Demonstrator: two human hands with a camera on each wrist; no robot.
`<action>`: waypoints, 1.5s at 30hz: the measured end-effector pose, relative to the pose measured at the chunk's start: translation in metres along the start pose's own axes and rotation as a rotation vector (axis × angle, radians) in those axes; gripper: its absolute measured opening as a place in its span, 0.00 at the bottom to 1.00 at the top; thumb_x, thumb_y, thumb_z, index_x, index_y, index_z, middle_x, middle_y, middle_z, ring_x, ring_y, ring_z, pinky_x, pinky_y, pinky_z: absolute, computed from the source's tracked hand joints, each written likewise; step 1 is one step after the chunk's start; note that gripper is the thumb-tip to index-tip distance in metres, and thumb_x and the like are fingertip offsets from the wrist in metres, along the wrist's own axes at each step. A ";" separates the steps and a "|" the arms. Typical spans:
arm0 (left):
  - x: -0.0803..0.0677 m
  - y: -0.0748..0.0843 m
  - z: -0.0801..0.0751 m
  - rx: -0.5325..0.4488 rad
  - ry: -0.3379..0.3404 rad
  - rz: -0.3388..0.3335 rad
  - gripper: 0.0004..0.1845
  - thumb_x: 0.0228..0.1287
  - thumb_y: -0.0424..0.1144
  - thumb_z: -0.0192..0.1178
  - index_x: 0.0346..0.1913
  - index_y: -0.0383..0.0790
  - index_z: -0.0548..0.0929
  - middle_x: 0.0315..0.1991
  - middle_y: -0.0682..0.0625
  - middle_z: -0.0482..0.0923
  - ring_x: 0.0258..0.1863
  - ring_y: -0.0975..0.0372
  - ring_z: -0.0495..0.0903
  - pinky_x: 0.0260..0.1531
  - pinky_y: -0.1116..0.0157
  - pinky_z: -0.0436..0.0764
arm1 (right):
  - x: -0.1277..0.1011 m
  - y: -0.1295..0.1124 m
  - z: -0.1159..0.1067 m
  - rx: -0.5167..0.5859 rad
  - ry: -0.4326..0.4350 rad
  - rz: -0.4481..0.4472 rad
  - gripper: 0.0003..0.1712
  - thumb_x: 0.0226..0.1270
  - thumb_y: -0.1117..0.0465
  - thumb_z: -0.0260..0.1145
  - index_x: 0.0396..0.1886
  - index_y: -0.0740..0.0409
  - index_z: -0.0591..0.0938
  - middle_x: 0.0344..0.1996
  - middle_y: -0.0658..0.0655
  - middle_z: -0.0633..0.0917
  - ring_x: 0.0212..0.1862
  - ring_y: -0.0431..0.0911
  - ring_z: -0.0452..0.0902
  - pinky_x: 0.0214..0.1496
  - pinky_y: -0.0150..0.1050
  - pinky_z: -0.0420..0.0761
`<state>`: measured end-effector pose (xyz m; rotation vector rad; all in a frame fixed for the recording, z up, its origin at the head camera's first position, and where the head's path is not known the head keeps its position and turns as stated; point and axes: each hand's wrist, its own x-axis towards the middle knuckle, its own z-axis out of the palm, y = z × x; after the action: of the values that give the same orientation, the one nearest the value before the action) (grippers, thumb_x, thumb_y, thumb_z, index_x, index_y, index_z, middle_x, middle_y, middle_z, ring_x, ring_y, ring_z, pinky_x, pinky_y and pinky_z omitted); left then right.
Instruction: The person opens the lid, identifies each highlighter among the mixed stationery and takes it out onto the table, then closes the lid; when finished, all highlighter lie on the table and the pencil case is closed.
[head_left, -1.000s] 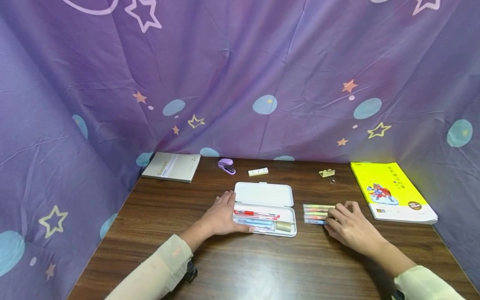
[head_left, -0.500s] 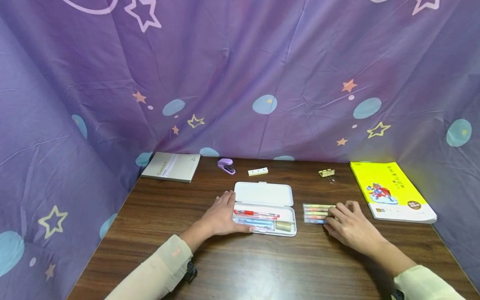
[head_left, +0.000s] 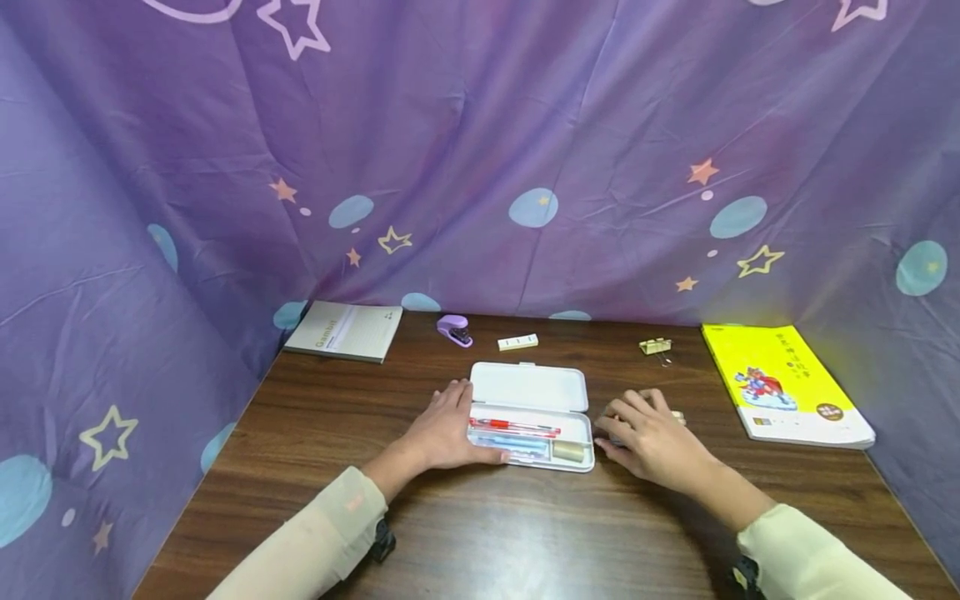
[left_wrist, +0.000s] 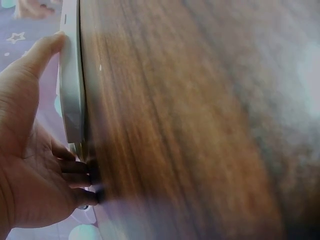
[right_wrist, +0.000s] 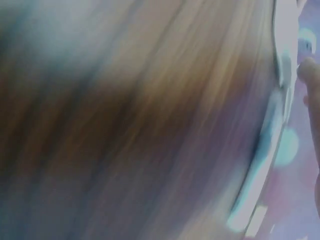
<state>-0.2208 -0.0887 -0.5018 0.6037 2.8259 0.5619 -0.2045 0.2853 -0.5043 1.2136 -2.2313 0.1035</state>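
Note:
A white pencil case (head_left: 528,387) lies open on the table, its lid folded back. Inside are red pens (head_left: 510,428), bluish pens (head_left: 517,447) and a tan block (head_left: 567,451). My left hand (head_left: 446,432) grips the case's left end; in the left wrist view the thumb (left_wrist: 47,47) presses its front edge. Just right of the case, my right hand (head_left: 643,437) curls over a clear pack of coloured pens (head_left: 678,417), mostly hidden beneath it. The right wrist view, blurred, shows the pack's blue side (right_wrist: 257,167) end to end with the case (right_wrist: 286,35).
Along the back stand a grey notebook (head_left: 347,331), a purple stapler-like item (head_left: 454,330), a small white block (head_left: 517,342) and a gold binder clip (head_left: 656,346). A yellow book (head_left: 783,383) lies at the right. Purple curtain (head_left: 480,167) encloses the table (head_left: 480,533).
My right hand has moved left towards the pencil case and now covers most of the pen pack, whose left part showed before. The left hand and the case have stayed in place.

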 end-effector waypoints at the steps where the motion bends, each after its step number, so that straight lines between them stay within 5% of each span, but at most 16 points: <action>1: 0.000 0.000 0.000 0.000 -0.004 -0.002 0.77 0.55 0.81 0.71 0.89 0.28 0.50 0.90 0.31 0.51 0.91 0.42 0.50 0.91 0.45 0.53 | 0.008 -0.005 0.003 0.012 -0.008 -0.004 0.17 0.82 0.47 0.68 0.43 0.55 0.92 0.41 0.51 0.88 0.46 0.50 0.79 0.49 0.55 0.78; 7: -0.001 0.001 0.000 0.009 -0.007 -0.005 0.77 0.55 0.82 0.70 0.88 0.27 0.50 0.90 0.31 0.50 0.91 0.42 0.50 0.91 0.46 0.54 | 0.048 -0.031 0.023 0.043 -0.032 -0.062 0.16 0.61 0.50 0.85 0.44 0.51 0.93 0.41 0.49 0.88 0.46 0.47 0.79 0.48 0.50 0.78; 12: -0.001 0.000 0.000 -0.005 0.009 0.010 0.76 0.55 0.81 0.71 0.88 0.28 0.51 0.89 0.31 0.53 0.91 0.41 0.52 0.91 0.44 0.54 | 0.065 -0.043 0.030 0.054 -0.072 -0.074 0.16 0.63 0.47 0.85 0.43 0.48 0.93 0.40 0.47 0.88 0.46 0.46 0.79 0.47 0.47 0.75; 25: 0.000 -0.001 -0.001 0.004 -0.004 0.001 0.77 0.54 0.82 0.71 0.89 0.29 0.50 0.89 0.31 0.52 0.91 0.42 0.50 0.91 0.44 0.53 | 0.083 -0.058 0.025 0.086 -0.262 0.083 0.11 0.66 0.48 0.84 0.41 0.45 0.92 0.40 0.45 0.86 0.46 0.43 0.75 0.48 0.47 0.76; 35: -0.001 0.001 -0.003 0.012 -0.003 0.000 0.78 0.55 0.82 0.71 0.88 0.27 0.51 0.89 0.30 0.52 0.91 0.41 0.51 0.91 0.43 0.54 | 0.089 -0.068 0.021 0.005 -0.287 0.136 0.12 0.66 0.47 0.83 0.39 0.46 0.91 0.40 0.47 0.86 0.46 0.46 0.76 0.47 0.49 0.78; 45: -0.001 0.001 -0.003 -0.003 -0.014 -0.002 0.78 0.54 0.82 0.71 0.89 0.28 0.50 0.90 0.31 0.51 0.91 0.41 0.50 0.91 0.44 0.53 | 0.079 -0.069 0.016 0.067 -0.229 0.118 0.08 0.67 0.53 0.83 0.35 0.45 0.90 0.33 0.43 0.86 0.40 0.42 0.75 0.43 0.41 0.71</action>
<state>-0.2206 -0.0892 -0.4980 0.6013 2.8120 0.5597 -0.1897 0.1809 -0.4892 1.1788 -2.5170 0.0900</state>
